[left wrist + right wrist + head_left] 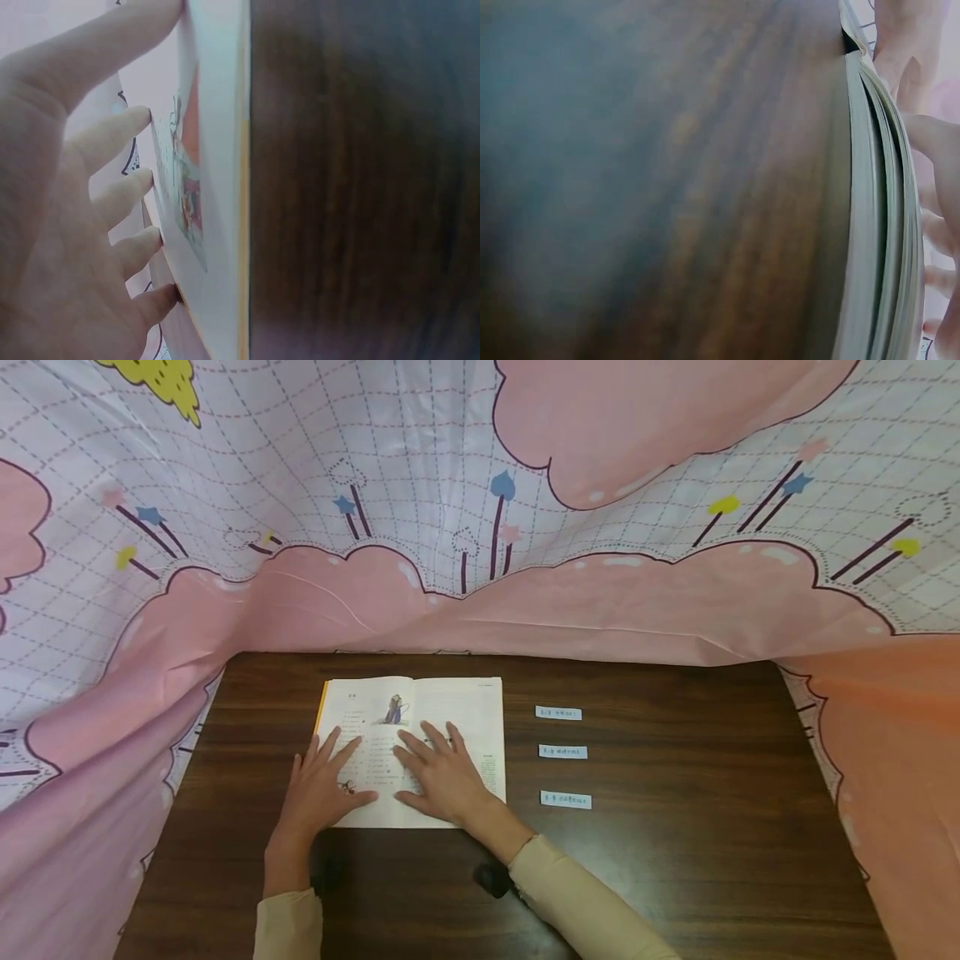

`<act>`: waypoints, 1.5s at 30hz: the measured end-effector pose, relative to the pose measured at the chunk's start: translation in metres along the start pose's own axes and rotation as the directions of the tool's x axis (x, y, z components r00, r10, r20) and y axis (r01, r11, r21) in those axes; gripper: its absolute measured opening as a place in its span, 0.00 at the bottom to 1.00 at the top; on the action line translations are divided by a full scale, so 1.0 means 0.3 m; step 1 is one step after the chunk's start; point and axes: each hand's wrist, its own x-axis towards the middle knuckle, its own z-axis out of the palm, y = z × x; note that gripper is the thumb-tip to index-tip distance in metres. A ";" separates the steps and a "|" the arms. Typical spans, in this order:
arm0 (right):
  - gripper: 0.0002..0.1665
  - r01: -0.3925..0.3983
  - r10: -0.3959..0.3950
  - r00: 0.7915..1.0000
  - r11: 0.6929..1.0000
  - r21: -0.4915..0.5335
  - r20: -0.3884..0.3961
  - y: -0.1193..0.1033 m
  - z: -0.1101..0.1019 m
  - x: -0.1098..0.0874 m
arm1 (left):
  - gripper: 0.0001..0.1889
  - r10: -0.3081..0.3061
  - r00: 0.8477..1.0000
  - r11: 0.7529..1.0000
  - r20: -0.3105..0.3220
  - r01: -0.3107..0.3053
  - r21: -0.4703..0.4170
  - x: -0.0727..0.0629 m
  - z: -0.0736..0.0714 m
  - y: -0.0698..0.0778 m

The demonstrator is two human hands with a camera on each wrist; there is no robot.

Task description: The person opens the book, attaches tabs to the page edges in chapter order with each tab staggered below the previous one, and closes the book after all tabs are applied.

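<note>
An open book lies flat on the dark wooden table, with text and small pictures on its left page. My left hand rests on that page near its outer edge, fingers spread. Fingertips of the same left hand touch the paper in the left wrist view. My right hand lies across the middle and right page, fingers spread and fairly straight. The right wrist view catches the book's page edges from the side, and part of the right hand above them. Neither hand grips anything.
To the right of the book, three small paper strips with handwriting lie in a column: a top strip, a middle strip and a lower strip. A patterned pink and white curtain surrounds the wooden table.
</note>
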 end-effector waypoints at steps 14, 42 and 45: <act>0.49 -0.086 0.086 0.994 0.996 -0.002 0.061 0.012 -0.001 0.058 | 0.51 -0.001 1.000 1.000 -0.006 0.001 0.020 -0.002 0.003 0.010; 0.59 -0.201 0.203 0.961 0.979 -0.032 0.186 0.087 0.002 0.185 | 0.52 -0.015 1.000 1.000 0.003 0.015 -0.013 -0.005 0.008 -0.002; 0.58 -0.208 0.211 0.957 0.978 -0.033 0.200 0.101 0.002 0.205 | 0.52 -0.018 1.000 1.000 0.003 0.018 -0.015 -0.003 0.004 -0.001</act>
